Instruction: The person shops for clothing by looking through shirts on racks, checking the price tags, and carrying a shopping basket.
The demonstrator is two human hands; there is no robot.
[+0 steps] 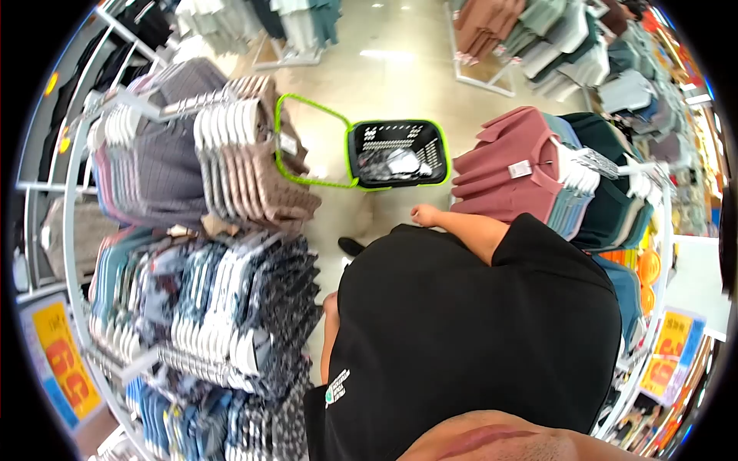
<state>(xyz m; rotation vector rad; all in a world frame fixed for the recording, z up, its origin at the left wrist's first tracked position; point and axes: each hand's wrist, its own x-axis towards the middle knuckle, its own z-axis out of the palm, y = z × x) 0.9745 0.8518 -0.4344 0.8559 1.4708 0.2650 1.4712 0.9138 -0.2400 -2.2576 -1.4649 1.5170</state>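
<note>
My right hand (423, 215) is in front of my black T-shirt, its fingers curled into a loose fist with nothing visible in them. It is nearest to a black shopping basket (354, 157) with a green rim, apart from it. The basket's green handle (314, 183) swings out to the left. Grey and white packaged items (401, 164) lie inside. Along my left side only the forearm (330, 330) shows; the left hand is hidden behind my body. A pink polo shirt (511, 165) hangs just right of the basket.
Plaid shirts (169, 157) and brown shirts (265, 169) hang on a rack at left, above patterned shirts (277, 307). Metal rack frames (71, 253) stand on both sides. Price signs (61, 357) flank me. A glossy floor aisle (377, 84) runs ahead between more garment racks.
</note>
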